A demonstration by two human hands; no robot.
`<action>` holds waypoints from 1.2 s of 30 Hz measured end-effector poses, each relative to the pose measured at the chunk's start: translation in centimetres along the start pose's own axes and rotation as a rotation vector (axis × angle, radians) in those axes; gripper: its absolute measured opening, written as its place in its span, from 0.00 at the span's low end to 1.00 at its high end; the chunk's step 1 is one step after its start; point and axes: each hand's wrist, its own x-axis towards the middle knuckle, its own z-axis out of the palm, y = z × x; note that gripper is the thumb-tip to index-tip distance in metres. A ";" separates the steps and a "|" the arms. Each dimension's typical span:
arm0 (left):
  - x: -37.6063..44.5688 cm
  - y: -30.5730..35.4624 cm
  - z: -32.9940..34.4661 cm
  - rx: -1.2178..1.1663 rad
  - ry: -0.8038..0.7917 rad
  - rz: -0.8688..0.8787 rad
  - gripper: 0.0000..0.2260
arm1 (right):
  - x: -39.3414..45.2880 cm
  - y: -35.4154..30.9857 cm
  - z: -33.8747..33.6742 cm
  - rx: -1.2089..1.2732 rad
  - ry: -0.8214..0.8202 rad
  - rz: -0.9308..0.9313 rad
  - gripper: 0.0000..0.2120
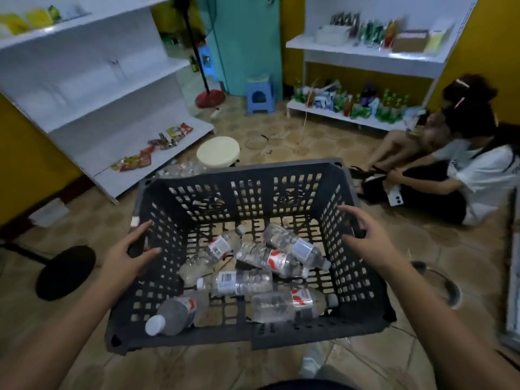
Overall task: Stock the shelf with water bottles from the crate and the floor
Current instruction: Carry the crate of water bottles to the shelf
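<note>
While both hands hover at the dark plastic crate (363, 280), the left hand (132, 256) and right hand (363, 235) show a spread, empty grip; water bottles (239, 281) lie inside.

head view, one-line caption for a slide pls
Both hands, left hand and right hand, at the sides of a dark crate of loose water bottles.

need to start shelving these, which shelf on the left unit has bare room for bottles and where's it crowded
The left unit's two middle shelves look bare across their visible span. Its bottom shelf is bare at the far end and behind the snack packets, which line the front edge. The top shelf holds yellow packages. The crate floor is crowded with water bottles.
</note>
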 end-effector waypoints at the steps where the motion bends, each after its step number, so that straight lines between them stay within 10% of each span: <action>1: 1.5 0.7 0.4 0.006 0.010 -0.002 0.27 | 2.3 -0.3 -0.5 0.001 -0.011 -0.008 0.27; 36: 65.2 17.6 12.2 -0.139 0.204 -0.179 0.26 | 82.0 -5.6 0.9 -0.134 -0.250 -0.096 0.27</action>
